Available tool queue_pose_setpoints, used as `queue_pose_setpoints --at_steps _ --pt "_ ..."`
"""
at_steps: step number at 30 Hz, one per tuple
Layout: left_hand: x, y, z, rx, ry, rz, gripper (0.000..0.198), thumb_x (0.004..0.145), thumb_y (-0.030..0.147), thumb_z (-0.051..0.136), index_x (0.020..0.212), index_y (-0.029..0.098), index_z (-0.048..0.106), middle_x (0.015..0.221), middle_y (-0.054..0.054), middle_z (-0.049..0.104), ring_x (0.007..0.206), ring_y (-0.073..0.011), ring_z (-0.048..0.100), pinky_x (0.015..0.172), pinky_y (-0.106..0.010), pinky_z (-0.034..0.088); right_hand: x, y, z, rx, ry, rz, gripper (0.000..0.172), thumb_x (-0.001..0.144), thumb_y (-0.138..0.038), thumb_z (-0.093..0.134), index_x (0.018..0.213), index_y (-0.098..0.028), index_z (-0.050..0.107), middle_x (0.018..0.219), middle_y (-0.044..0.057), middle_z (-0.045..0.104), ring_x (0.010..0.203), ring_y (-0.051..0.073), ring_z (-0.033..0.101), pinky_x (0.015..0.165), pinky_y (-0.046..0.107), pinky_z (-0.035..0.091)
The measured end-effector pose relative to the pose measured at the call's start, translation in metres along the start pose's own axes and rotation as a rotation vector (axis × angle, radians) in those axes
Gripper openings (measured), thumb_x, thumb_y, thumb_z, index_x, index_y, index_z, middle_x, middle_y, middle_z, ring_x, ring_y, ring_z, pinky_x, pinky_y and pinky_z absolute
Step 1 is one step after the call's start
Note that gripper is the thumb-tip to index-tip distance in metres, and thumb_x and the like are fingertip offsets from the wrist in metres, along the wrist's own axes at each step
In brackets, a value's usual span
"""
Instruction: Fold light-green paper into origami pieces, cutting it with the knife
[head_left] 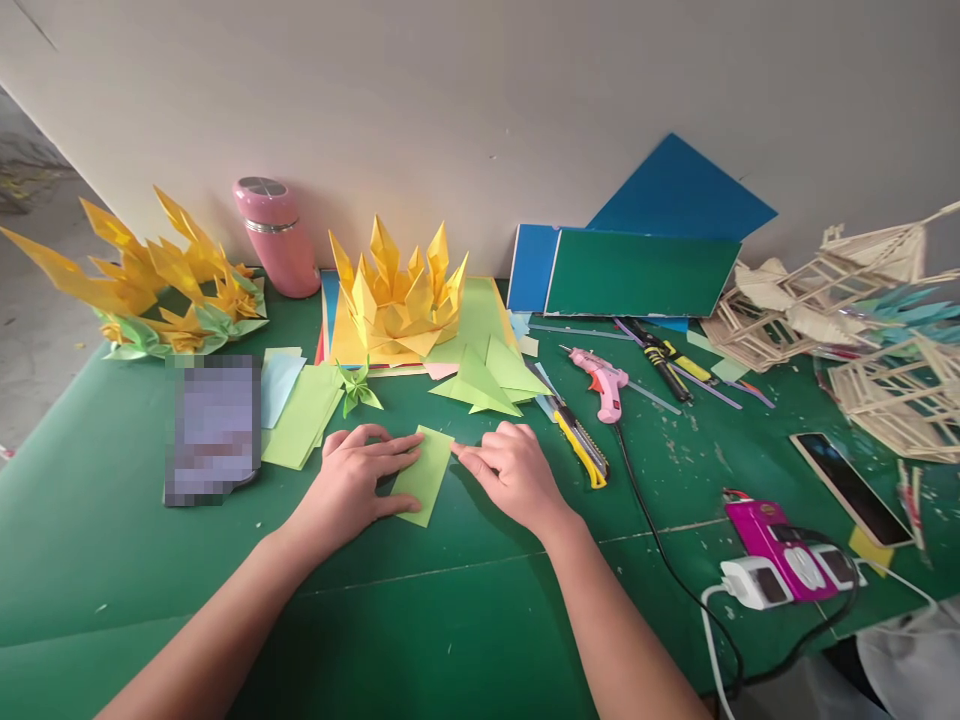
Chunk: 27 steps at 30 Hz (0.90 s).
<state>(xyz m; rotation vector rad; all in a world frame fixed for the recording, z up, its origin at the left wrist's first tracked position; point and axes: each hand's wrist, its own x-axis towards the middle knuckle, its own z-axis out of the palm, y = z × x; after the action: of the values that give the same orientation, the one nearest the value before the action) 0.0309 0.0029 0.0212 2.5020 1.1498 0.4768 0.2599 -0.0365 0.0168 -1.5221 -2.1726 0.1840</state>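
A light green folded paper [429, 472] lies on the green table in front of me. My left hand [364, 470] rests across its left side, fingers stretched out and apart, with the thumb on the lower edge. On the other side, my right hand [514, 472] has its fingers curled, and the thumb and forefinger tips meet the paper's upper right edge. Just beyond are a small green paper flower [360, 387] and pointed green folded pieces [487, 375]. A stack of green paper sheets [301, 418] lies left of my left hand.
Behind stand a yellow paper lotus [401, 300], a pink flask [279, 240] and a yellow paper crown [165, 275]. At right lie a yellow utility knife [581, 445], a pink glue gun [602, 385] with its black cord, a phone [851, 487] and a magenta power strip [780, 550].
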Motion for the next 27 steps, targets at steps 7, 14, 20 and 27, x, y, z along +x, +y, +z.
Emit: queue_pose_setpoints --at_steps 7,14,20,27 --pt "0.0 -0.001 0.0 -0.023 -0.041 0.024 0.039 0.076 0.036 0.07 0.115 0.031 0.067 0.125 -0.004 0.065 0.103 -0.0298 0.056 0.087 -0.046 0.039 0.005 -0.003 0.009 0.14 0.1 0.088 0.033 0.097 -0.032 0.043 0.105 -0.023 0.073 0.068 0.004 0.061 0.072 0.02 0.053 0.067 0.033 0.043" --pt "-0.003 0.007 -0.005 -0.129 -0.121 0.131 0.043 0.09 0.017 0.045 0.131 0.029 0.05 0.145 -0.007 0.047 0.124 -0.0254 0.05 0.101 -0.046 0.035 0.007 -0.014 0.014 0.301 0.031 0.085 0.054 0.085 -0.026 0.063 0.137 -0.028 0.047 0.115 0.008 0.062 0.104 0.026 0.054 0.09 0.043 0.049" --pt "-0.004 0.01 -0.006 -0.152 -0.049 0.123 0.049 0.088 0.009 0.038 0.134 0.026 0.045 0.149 -0.009 0.039 0.13 -0.0247 0.044 0.102 -0.042 0.041 0.005 -0.009 0.017 0.407 0.065 0.178 0.053 0.082 -0.014 0.061 0.133 -0.025 0.052 0.092 0.005 0.062 0.08 0.02 0.056 0.078 0.036 0.052" --pt "-0.005 0.009 0.001 -0.14 0.011 0.104 0.042 0.092 0.016 0.038 0.133 0.024 0.042 0.131 -0.011 0.055 0.12 -0.0251 0.052 0.1 -0.044 0.04 0.001 -0.004 0.015 0.519 0.11 0.141 0.038 0.084 -0.009 0.048 0.115 -0.024 0.064 0.08 0.003 0.059 0.074 0.017 0.055 0.07 0.031 0.049"
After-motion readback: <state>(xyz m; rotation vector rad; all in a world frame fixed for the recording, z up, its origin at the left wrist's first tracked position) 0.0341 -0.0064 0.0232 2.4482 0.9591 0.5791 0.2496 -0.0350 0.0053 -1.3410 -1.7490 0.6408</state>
